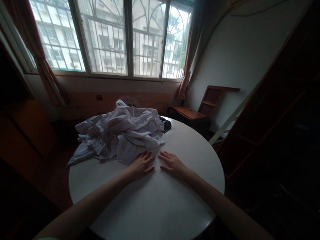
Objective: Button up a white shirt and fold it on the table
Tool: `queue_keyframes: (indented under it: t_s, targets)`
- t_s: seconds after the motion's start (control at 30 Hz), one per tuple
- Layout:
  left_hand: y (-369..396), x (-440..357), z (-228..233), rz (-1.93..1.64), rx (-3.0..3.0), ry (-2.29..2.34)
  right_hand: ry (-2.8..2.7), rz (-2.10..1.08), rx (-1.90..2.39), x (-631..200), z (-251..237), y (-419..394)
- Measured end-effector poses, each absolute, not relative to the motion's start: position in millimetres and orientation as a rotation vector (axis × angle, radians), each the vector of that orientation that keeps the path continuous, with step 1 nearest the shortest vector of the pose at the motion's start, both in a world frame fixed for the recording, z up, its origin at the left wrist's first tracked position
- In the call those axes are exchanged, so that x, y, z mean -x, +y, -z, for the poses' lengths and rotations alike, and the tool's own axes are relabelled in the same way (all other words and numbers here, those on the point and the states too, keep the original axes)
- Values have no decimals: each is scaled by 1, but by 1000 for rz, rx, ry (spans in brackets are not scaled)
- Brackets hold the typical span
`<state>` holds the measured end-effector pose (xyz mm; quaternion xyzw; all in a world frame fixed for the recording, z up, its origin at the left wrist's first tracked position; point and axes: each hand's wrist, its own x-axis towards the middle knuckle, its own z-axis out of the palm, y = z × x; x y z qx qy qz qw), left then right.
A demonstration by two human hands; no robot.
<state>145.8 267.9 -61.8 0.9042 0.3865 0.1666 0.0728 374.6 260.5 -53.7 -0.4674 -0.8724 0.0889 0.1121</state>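
Note:
My left hand point(142, 165) lies flat on the round white table point(158, 208), fingers spread, at the near edge of a heap of crumpled pale grey-white cloth point(123, 127). Whether its fingertips touch the fabric I cannot tell. A short gap to the right, my right hand point(174, 164) also rests flat with its fingers apart, holding nothing. The cloth is piled on the far left of the table, and one corner hangs over the left edge. Behind the heap's right side a black item with pale lines point(166, 124) shows in part.
Beyond the table, a wooden chair point(193, 112) stands by the right wall. Barred windows point(106, 41) with tied-back curtains point(48, 77) fill the far wall. A dark wooden shelf unit point(268, 118) leans in view at right, and a wooden cabinet point(24, 122) stands at left.

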Motion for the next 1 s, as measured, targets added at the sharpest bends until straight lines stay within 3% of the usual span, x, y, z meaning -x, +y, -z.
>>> queue_keyframes:
  t_s: [1.0]
  targets:
    - [263, -146, 54, -691, -2753, 1032, -2580, -178, 1348, -378, 62, 267]
